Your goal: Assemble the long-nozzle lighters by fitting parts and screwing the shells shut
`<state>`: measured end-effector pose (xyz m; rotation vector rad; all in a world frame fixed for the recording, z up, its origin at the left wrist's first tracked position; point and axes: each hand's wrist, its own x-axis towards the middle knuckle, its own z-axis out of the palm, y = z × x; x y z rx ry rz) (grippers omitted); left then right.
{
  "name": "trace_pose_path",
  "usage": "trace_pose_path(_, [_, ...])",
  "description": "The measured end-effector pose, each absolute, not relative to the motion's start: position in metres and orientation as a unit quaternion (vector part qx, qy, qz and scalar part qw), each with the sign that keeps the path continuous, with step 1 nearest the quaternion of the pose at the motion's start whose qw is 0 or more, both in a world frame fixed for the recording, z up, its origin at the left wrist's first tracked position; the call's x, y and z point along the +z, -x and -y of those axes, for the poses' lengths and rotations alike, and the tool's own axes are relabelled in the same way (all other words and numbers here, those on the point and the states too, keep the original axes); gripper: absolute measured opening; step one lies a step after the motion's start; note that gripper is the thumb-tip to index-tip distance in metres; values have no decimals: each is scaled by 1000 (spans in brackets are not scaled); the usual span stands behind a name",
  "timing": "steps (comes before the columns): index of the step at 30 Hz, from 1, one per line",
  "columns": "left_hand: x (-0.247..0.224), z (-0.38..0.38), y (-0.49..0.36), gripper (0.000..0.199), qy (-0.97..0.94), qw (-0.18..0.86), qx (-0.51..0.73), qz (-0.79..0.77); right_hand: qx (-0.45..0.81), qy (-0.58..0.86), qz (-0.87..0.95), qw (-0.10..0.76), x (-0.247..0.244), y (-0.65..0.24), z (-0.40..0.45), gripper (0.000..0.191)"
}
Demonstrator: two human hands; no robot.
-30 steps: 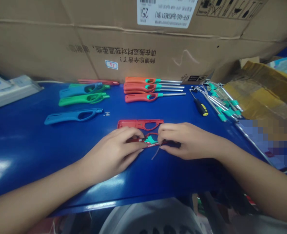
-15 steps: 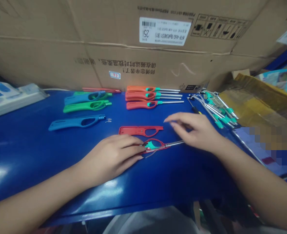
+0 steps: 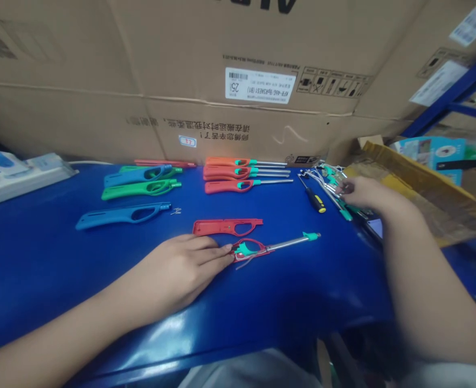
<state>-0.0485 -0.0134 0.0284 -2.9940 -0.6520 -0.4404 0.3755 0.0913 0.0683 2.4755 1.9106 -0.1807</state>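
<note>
My left hand [image 3: 181, 272] grips the handle end of an open red gas lighter [image 3: 288, 243], which lies on the blue table. A green trigger [image 3: 244, 248], a thin wire and a metal tube with a green tip show beyond my fingertips; my fingers cover the rest of the handle. Just behind it is a loose red shell half [image 3: 213, 227]. My right hand [image 3: 361, 193] is at the back right, over a pile of metal lighter tubes [image 3: 331, 195] with green parts and wires. Its fingers are blurred and partly hidden, so I cannot see whether they hold one.
Red and orange lighters [image 3: 225, 187] lie in a stack at the back. Blue and green lighter shells [image 3: 124, 215] are to the left, with small metal bits nearby. A screwdriver [image 3: 315, 200] lies beside the pile. A power strip [image 3: 39, 170] and large carton [image 3: 173, 64] border the table.
My right hand has moved from beside the lighter's tube to the pile at the back right, uncovering the green tip. My left hand stays on the red lighter. The camera view has tilted up slightly.
</note>
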Motion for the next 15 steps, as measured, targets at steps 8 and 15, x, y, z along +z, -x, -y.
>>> trace_pose_path(8, [25, 16, 48, 40, 966, 46, -142, 209, -19, -803, -595, -28, 66, -387, -95, 29])
trace_pose_path(15, [15, 9, 52, 38, 959, 6, -171, 228, 49, -799, -589, -107, 61, -393, -100, 38])
